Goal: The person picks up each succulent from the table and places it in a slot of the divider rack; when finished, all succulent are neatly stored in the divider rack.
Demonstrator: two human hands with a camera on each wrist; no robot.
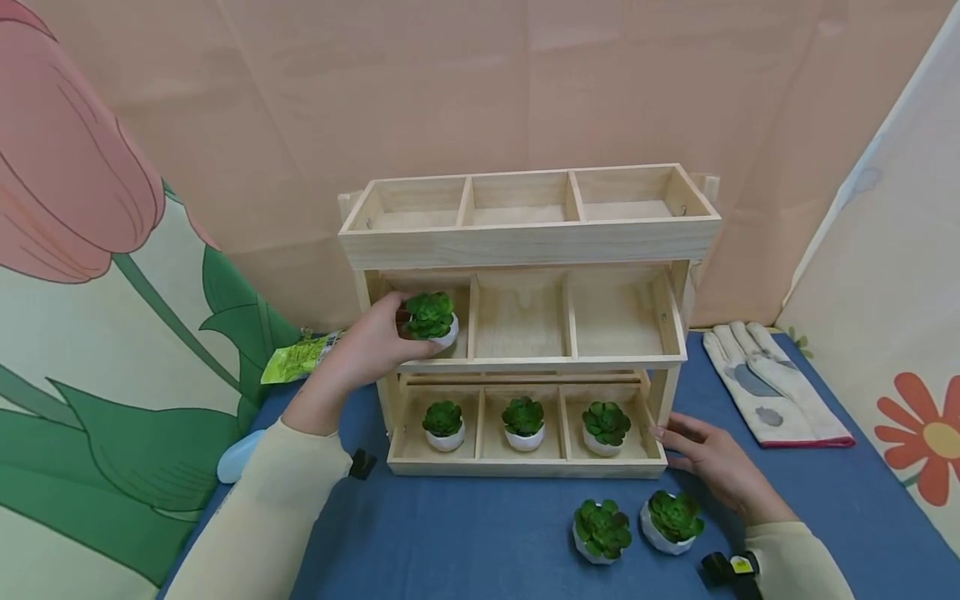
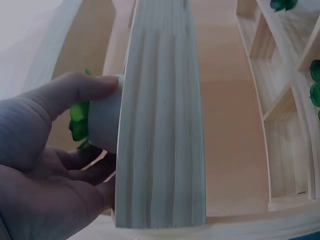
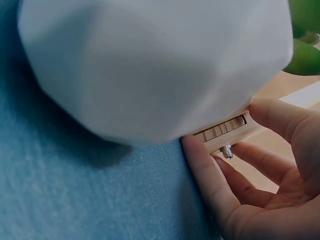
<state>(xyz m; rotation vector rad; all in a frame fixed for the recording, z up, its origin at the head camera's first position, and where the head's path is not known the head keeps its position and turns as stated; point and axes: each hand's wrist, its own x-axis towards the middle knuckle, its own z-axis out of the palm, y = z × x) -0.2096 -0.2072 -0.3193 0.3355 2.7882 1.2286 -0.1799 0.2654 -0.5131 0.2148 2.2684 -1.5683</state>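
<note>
A three-tier wooden planter shelf (image 1: 528,243) stands on the blue cloth, each tier split into three compartments. My left hand (image 1: 366,348) grips a small potted succulent (image 1: 431,315) at the left compartment of the middle tier. In the left wrist view, thumb and fingers hold its white pot (image 2: 106,122), partly hidden behind a wooden board (image 2: 160,130). At the shelf's lower right corner, my right hand (image 1: 712,462) holds the end of the bottom tier between thumb and fingers. That tier has a succulent in each compartment: left (image 1: 443,421), middle (image 1: 523,419) and right (image 1: 606,425).
Two more potted succulents, one (image 1: 602,529) left of the other (image 1: 672,521), stand on the blue cloth (image 1: 450,542) in front of the shelf. White gloves (image 1: 772,387) lie to the right. A bright green packet (image 1: 296,360) sits behind my left forearm.
</note>
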